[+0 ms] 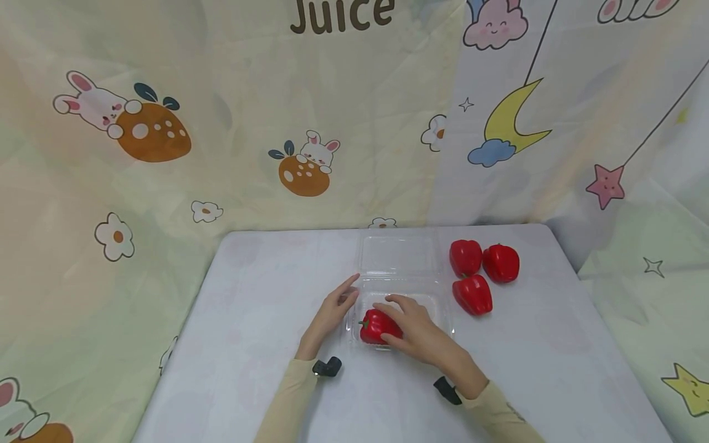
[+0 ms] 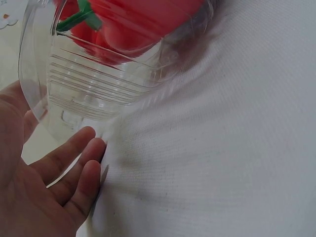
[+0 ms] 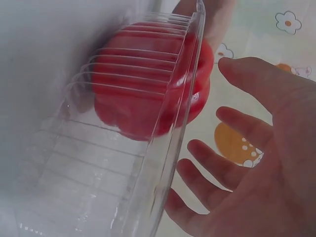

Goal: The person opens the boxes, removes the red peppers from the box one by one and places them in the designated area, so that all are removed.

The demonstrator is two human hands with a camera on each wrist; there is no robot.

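Note:
A clear plastic clamshell box lies with its lid folded back. One red bell pepper with a green stem sits in the near left part of its base. Over that pepper hovers my right hand, fingers spread; the right wrist view shows a gap between the fingertips and the pepper. At the box's left side is my left hand, its fingers loosely extended right by the ridged wall and holding nothing.
To the right of the box, three more red bell peppers stand grouped: one at the back left, one at the back right and one in front. A white cloth covers the table. Behind it hangs a printed curtain.

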